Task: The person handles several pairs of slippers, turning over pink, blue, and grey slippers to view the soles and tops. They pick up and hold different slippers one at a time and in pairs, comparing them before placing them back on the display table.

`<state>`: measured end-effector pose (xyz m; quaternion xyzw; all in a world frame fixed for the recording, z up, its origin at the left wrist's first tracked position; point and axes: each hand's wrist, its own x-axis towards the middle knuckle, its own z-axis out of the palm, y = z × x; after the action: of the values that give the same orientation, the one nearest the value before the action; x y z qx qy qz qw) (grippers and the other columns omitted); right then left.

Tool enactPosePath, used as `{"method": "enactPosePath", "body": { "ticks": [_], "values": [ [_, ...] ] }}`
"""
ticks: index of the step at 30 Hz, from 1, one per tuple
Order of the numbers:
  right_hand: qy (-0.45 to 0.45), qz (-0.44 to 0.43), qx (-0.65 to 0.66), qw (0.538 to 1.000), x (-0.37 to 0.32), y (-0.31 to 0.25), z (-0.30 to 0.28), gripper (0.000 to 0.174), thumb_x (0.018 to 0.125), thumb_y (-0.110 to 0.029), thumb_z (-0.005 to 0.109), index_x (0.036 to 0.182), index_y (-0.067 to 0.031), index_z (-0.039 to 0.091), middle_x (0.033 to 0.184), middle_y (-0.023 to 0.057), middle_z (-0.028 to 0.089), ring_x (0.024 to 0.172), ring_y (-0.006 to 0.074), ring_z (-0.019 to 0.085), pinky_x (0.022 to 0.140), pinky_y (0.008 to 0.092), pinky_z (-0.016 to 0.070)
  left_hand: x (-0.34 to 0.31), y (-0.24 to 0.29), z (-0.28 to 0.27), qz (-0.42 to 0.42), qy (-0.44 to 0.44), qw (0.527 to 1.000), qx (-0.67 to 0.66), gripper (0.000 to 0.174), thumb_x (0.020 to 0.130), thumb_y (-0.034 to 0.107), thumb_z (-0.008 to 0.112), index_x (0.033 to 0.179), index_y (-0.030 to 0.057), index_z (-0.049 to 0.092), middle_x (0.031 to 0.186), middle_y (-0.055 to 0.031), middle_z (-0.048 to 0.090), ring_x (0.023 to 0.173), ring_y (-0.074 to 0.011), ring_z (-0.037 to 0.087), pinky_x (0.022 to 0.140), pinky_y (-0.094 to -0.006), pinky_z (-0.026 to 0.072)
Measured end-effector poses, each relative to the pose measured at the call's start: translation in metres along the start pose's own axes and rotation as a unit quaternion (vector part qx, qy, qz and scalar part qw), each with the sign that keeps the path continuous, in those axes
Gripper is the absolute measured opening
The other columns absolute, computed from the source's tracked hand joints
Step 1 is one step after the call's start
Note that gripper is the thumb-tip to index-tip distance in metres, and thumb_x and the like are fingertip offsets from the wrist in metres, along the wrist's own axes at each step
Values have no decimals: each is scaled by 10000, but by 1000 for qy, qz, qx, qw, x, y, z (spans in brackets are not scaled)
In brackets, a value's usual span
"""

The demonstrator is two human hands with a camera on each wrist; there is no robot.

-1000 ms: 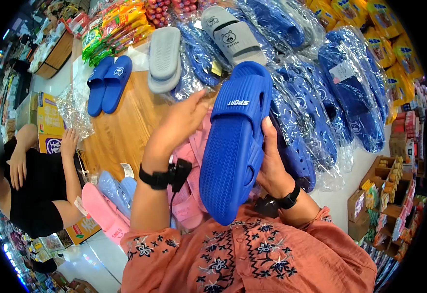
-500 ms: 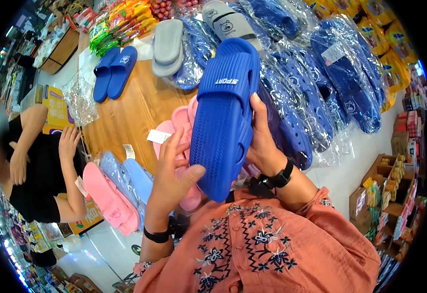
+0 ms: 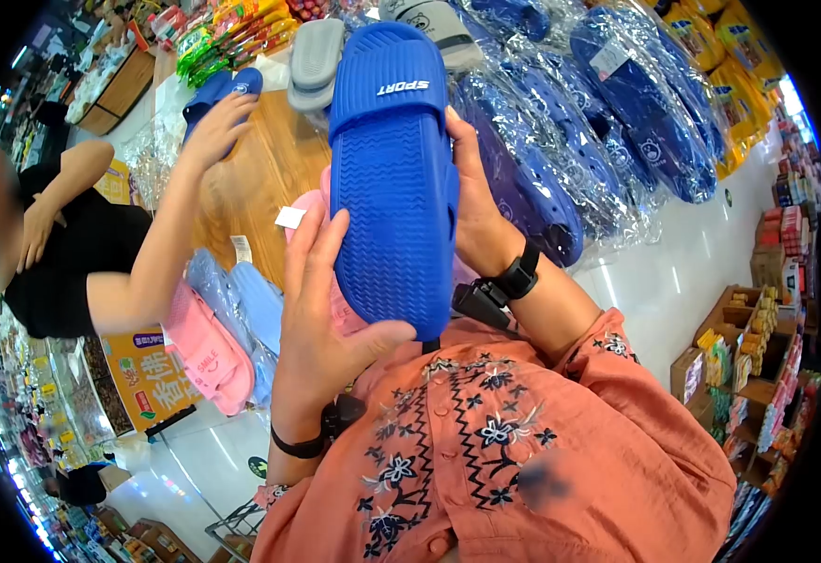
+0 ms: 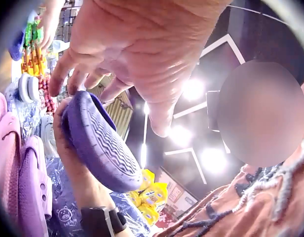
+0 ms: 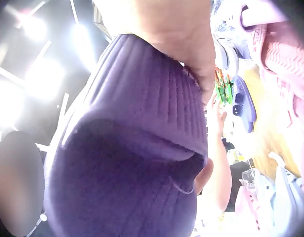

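Note:
A blue slipper (image 3: 392,225) with "SPORT" on its strap is held up before the chest, sole side toward the body and strap away. My right hand (image 3: 476,192) grips it by its right edge, thumb along the side near the strap. At the heel end, my left hand (image 3: 317,314) has its fingers spread and extended, the thumb lying across the heel in the head view. In the left wrist view the left hand (image 4: 132,47) hovers over the slipper (image 4: 105,148) with loose fingers. Pink slippers (image 3: 309,201) lie behind it, partly hidden.
Plastic-wrapped blue slippers (image 3: 640,103) cover the table's right. Grey slippers (image 3: 317,61) lie at the back. Light blue slippers (image 3: 260,296) and pink "SMILE" slippers (image 3: 213,347) sit at the left edge. Another person's hand (image 3: 218,131) reaches over a blue pair (image 3: 202,97).
My left hand has come back from over the table to the slipper's heel. The slipper has shifted up and left in view, still in my right hand. The other person's arm has reached out over the table.

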<state>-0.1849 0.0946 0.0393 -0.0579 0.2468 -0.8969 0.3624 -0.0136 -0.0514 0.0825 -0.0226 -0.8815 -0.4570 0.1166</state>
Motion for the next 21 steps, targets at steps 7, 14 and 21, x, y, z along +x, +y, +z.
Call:
{"method": "enactPosePath", "body": {
  "ticks": [7,14,21],
  "values": [
    [-3,-59,-73,996,-13,4,17,619,1020,-584,530,1355,-64,564,1177,101,694,1062,191,696,948,373,584,-11,9,18,0,10,998,67,1126,681,478,874,1570,12,365,1620,-234,306,1471,-355,392,1168,-450,369],
    [-46,-44,-127,990,-20,-10,-1,629,1014,-616,535,1355,-88,574,1232,41,653,1086,131,624,961,334,503,-32,-16,9,-123,79,882,-449,970,770,338,756,1567,-24,339,1535,-207,467,1381,-342,516,1155,-430,409],
    [-46,-59,-155,985,-21,-14,7,450,1021,-448,615,1289,-88,584,1246,50,636,1094,170,621,957,366,525,-55,-47,12,-168,151,699,-678,801,891,552,555,1514,61,444,1469,-197,549,1284,-390,596,1051,-592,507]
  ]
}}
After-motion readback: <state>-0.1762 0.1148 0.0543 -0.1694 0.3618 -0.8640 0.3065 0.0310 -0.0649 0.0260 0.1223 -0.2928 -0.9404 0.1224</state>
